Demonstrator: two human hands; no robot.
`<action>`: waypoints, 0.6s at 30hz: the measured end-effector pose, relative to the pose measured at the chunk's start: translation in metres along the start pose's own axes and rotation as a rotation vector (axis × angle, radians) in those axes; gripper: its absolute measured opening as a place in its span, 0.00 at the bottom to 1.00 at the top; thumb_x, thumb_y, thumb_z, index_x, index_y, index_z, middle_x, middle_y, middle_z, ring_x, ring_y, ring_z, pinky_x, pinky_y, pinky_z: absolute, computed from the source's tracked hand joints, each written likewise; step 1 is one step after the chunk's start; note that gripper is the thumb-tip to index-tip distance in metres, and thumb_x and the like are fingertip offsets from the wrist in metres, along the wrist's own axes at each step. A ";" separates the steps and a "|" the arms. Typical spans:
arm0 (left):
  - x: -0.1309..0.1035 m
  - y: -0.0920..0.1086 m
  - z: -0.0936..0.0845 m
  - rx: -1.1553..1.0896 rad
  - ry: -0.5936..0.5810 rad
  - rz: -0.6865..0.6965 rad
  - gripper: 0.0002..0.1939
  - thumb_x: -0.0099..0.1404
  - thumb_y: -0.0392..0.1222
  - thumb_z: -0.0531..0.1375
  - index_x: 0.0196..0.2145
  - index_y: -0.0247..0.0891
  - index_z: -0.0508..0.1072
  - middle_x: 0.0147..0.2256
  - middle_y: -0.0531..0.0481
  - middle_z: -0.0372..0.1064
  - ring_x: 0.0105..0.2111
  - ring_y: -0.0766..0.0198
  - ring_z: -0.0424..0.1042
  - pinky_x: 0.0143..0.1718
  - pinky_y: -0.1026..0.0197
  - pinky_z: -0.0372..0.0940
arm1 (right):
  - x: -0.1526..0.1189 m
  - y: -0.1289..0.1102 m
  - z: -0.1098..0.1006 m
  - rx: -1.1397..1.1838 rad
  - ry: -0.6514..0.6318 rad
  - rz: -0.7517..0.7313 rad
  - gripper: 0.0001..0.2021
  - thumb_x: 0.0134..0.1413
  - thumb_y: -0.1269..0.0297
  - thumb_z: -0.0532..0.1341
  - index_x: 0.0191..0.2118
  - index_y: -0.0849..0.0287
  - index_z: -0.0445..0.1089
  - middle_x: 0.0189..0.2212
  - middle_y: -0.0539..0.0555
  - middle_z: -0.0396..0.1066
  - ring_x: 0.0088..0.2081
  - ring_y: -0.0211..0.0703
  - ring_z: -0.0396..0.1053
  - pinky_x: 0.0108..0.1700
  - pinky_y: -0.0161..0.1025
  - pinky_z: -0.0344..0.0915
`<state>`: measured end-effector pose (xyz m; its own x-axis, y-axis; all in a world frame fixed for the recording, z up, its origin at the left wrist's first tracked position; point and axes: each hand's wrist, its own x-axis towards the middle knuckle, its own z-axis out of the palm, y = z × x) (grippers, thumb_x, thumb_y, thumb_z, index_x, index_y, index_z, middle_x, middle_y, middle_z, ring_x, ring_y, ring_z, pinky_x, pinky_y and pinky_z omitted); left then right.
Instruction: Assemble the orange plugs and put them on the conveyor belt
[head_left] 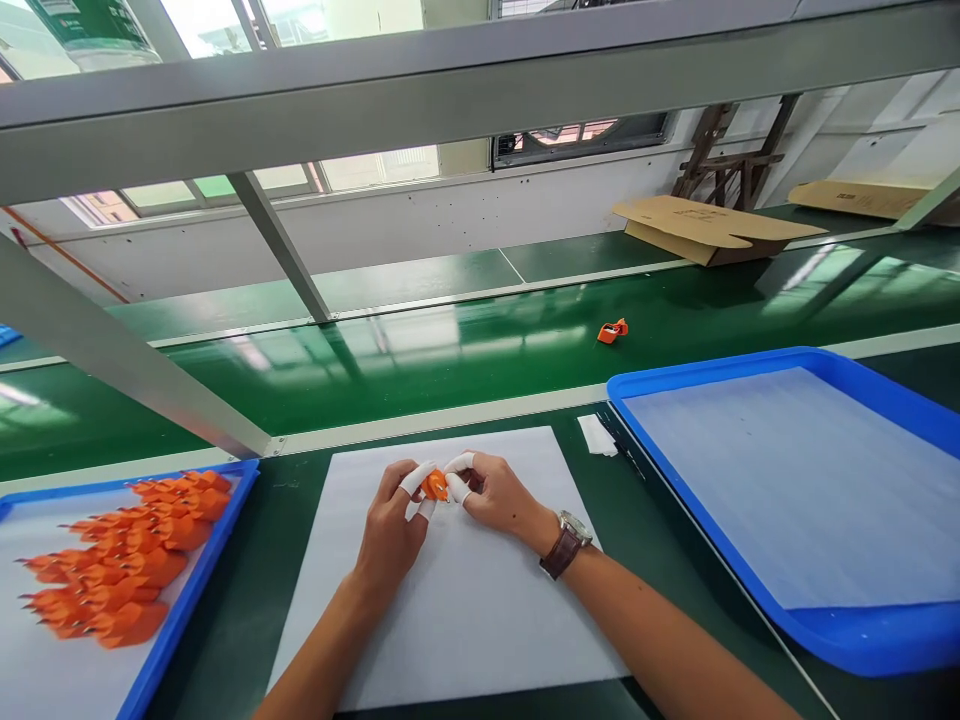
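Observation:
Over the white paper sheet (480, 620), a small orange part (436, 486) is held between my two hands; its exact kind is too small to make out. My left hand (394, 525) grips it from the left with thumb and fingers, and white covers sit on those fingertips. From the right, my right hand (495, 492) pinches at the same part, also with white-covered fingertips. A watch with a brown strap (566, 545) is on my right wrist. Left of the sheet, a blue tray (187, 610) holds several orange pieces (139, 560) with dark pointed tips, lying in rows.
A blue tray (814, 640) lined with white paper stands at the right. A white scrap (598, 435) and a dark, thin object (630, 448) lie beside it. Beyond, an orange piece (613, 331) rests on the green surface (450, 350). A metal frame bar (450, 110) crosses above; cardboard (712, 225) lies behind.

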<state>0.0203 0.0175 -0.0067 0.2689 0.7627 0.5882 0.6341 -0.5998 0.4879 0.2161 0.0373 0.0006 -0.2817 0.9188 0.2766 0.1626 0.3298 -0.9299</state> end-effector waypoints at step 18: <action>0.005 0.006 -0.001 -0.185 -0.073 -0.157 0.20 0.65 0.35 0.62 0.54 0.47 0.71 0.45 0.48 0.66 0.35 0.66 0.69 0.36 0.58 0.73 | 0.004 0.004 -0.001 0.176 0.011 0.138 0.09 0.58 0.60 0.62 0.40 0.60 0.74 0.30 0.52 0.74 0.28 0.39 0.71 0.28 0.35 0.66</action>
<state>0.0246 0.0175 -0.0006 0.2338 0.8612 0.4514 0.5301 -0.5020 0.6833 0.2165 0.0429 -0.0016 -0.2582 0.9551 0.1451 0.0313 0.1584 -0.9869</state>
